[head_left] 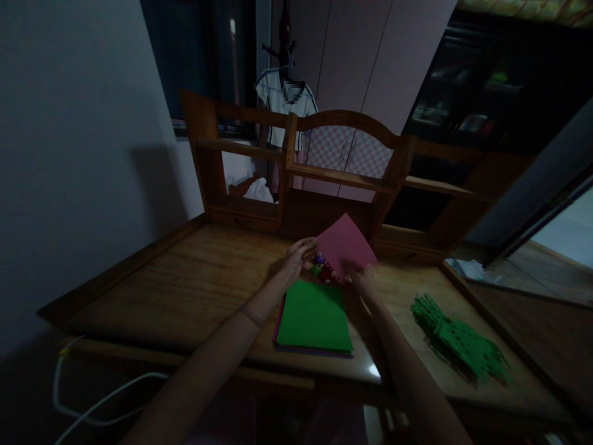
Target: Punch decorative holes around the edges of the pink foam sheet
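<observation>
A pink sheet of paper [347,244] is held up and tilted above the table between my two hands. My left hand [299,254] pinches its left corner. My right hand [363,281] grips the lower right part, fingers closed on it. Along the sheet's lower edge runs a row of small cut-outs or marks, too small to make out. Just under that edge sit several small red, green and purple objects [319,267], partly hidden and unclear in kind. Nearer to me lies a stack of coloured paper with a green sheet [315,316] on top.
On the right of the wooden table [185,278] lies a bunch of green cut paper [458,340]. A wooden shelf rack [340,176] rises along the back edge. A white cable [111,395] hangs at the front left. Clothes [278,89] hang behind the rack.
</observation>
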Action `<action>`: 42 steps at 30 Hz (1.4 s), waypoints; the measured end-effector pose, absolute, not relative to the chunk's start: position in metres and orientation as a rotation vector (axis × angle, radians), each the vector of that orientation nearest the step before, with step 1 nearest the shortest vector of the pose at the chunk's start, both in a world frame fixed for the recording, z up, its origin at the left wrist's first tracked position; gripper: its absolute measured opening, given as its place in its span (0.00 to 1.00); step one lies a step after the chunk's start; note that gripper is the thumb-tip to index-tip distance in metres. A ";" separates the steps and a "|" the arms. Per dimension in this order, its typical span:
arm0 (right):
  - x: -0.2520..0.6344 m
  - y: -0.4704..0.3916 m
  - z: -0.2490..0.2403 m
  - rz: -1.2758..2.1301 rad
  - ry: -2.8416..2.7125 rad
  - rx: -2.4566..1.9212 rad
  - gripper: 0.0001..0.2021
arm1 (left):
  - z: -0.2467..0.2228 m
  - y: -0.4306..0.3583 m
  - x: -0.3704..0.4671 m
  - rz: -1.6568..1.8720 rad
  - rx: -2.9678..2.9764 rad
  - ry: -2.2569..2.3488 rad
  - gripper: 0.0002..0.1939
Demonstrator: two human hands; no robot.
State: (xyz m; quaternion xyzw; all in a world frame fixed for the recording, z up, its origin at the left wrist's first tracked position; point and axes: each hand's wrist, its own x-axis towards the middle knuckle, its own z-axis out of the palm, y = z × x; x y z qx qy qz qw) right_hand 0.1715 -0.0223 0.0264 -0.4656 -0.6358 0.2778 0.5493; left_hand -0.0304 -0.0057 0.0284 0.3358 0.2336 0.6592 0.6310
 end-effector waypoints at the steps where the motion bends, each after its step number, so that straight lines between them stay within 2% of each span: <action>1: 0.172 -0.022 0.026 0.650 -1.502 -1.101 0.16 | 0.027 -0.004 -0.030 1.512 0.771 0.546 0.17; 42: 0.171 -0.023 0.025 0.637 -1.565 -1.065 0.18 | 0.039 -0.009 -0.033 1.512 0.731 0.634 0.14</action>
